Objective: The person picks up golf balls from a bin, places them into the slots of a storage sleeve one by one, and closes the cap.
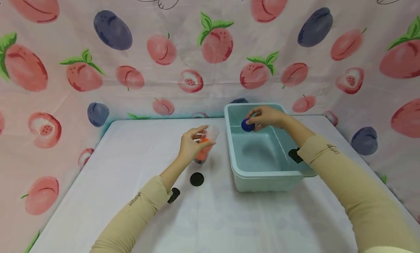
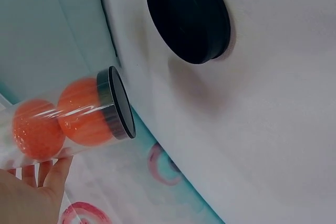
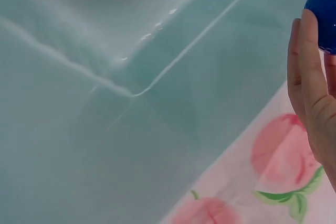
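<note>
The person's left hand (image 1: 190, 145) is wrapped around a clear plastic tube (image 1: 206, 143), fingers curled about its upper part, holding it upright over the white counter (image 1: 131, 180). Two orange balls (image 2: 63, 119) sit stacked inside the tube, and a black cap (image 2: 116, 103) closes its bottom end. The left wrist view shows that capped end lifted clear of the counter. A loose black lid (image 1: 197, 179) lies flat on the counter just below the tube, nearer to the person.

The right hand (image 1: 265, 117) is out over the pale green tub (image 1: 262, 180), which stands on the counter to the right of the tube. Its fingers pinch a dark blue ball (image 1: 247, 125), holding it in the air above the tub's far left part, just inside the rim. In the right wrist view the blue ball (image 3: 323, 17) shows at the fingertips (image 3: 304, 40) with the tub's smooth inner wall beyond it.

A cloth printed with peaches and plums (image 1: 216, 45) hangs behind and to both sides of the counter.
</note>
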A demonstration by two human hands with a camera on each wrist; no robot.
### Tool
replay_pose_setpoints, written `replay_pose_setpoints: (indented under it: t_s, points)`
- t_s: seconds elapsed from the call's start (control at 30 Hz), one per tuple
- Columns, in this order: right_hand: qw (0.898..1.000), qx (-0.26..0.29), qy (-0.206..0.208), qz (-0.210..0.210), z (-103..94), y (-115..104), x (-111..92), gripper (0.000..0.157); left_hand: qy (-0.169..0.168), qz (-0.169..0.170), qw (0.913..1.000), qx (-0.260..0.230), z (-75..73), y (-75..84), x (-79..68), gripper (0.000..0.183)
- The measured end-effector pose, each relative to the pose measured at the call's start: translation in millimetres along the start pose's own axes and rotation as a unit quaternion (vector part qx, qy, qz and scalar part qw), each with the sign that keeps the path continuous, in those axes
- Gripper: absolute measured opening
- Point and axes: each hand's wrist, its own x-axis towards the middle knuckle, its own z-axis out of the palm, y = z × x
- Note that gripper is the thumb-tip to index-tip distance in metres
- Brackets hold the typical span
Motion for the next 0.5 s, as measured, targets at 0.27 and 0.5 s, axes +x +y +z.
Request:
replay_pose_setpoints:
  t_s: [0.27, 0.5]
  points:
    - [0.999, 0.039, 0.015, -0.015, 13.5, -24, -12, 0.037, -0.004, 0.006, 1.0, -0.001, 4.3, 2.5, 1.3, 0.055]
    - [0.999, 0.04, 0.021, -0.025, 30.1, -44, -11, 0.036, -0.003, 0.002, 1.0, -0.006, 6.4, 4.7, 3.8, 0.054]
